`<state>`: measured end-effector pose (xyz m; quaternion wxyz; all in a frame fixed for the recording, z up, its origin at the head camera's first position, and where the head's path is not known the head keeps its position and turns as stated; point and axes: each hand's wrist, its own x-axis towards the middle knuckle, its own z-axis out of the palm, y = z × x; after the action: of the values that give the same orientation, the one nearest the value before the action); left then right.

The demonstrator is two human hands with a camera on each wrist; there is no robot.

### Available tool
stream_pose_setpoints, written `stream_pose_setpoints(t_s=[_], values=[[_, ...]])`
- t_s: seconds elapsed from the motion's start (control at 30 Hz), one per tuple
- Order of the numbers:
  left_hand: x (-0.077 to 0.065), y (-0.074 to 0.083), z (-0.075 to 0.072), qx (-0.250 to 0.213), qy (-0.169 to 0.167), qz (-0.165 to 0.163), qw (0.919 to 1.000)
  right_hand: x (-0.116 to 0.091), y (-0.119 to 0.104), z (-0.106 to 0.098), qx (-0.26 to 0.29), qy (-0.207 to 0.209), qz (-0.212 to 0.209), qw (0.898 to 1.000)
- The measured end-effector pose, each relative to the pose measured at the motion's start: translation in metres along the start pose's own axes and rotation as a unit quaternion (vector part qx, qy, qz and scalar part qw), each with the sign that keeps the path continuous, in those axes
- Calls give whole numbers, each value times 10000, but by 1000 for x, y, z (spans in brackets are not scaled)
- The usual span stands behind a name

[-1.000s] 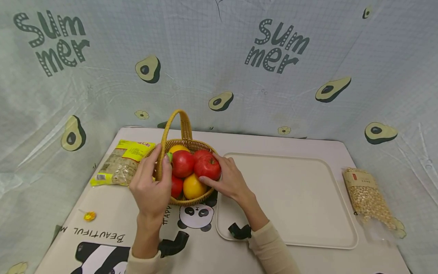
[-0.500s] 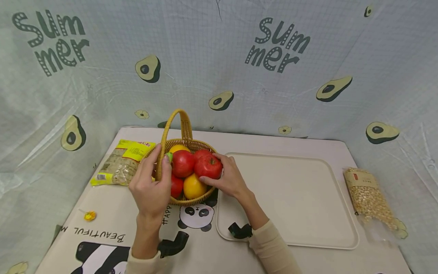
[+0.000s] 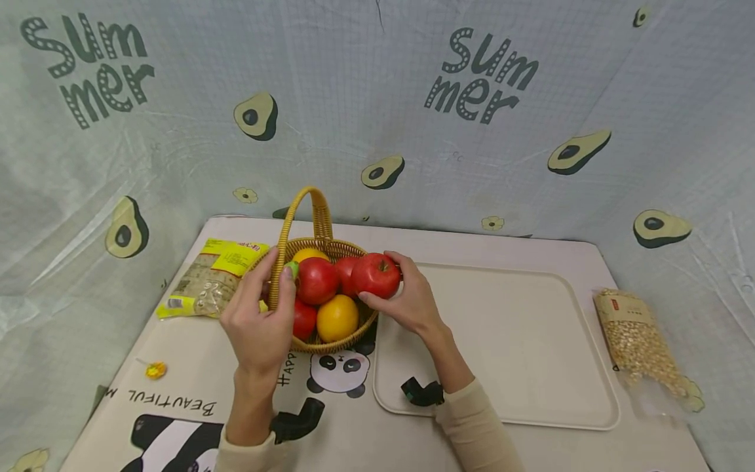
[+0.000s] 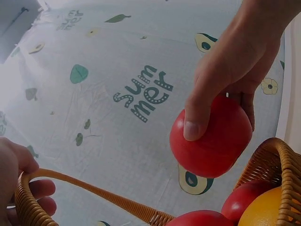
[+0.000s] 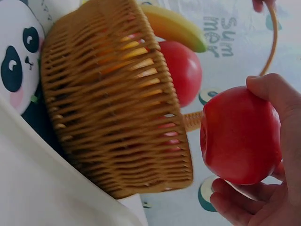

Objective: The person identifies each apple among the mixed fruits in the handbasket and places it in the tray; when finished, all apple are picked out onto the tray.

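A yellow wicker basket (image 5: 108, 103) full of fruit stands on the table. My left hand (image 3: 256, 321) grips the left side of its handle (image 3: 284, 242). Just above the basket's right rim, my right hand (image 3: 415, 301) holds a red apple (image 3: 375, 275) between thumb and fingers. The left wrist view shows this apple raised over the fruit, with the thumb across its side. Inside the basket lie more red apples (image 3: 317, 280), an orange (image 3: 337, 318) in front and another yellow-orange fruit (image 3: 309, 254) behind. A banana (image 5: 176, 28) with a green tip shows in the right wrist view.
A beige tray (image 3: 501, 419) lies right of the basket. Behind my left hand is a yellow food bag (image 3: 215, 275); a bag of pale grains (image 3: 637, 334) lies at the far right. A small yellow flower-like piece (image 3: 156, 370) sits at left. Printed sheeting walls the back.
My right hand has lifted the red apple off the pile and shifted it up and to the right, over the basket rim. The left hand has stayed on the handle.
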<state>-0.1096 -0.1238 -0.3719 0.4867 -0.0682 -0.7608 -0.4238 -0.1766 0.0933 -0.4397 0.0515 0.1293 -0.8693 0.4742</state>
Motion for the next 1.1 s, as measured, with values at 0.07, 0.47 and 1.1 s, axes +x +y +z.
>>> stream_pose_setpoints(t_s=[0.07, 0.47, 1.1], values=[[0, -1, 0, -54, -3, -7, 10000, 1, 1, -4, 6, 98, -20, 9999], [4, -4, -6, -50, 128, -199, 9997, 7, 14, -25, 136, 525, 223, 9983], [9, -30, -37, 482, 424, -430, 9970, 15, 46, -21, -164, 493, 554, 9971]])
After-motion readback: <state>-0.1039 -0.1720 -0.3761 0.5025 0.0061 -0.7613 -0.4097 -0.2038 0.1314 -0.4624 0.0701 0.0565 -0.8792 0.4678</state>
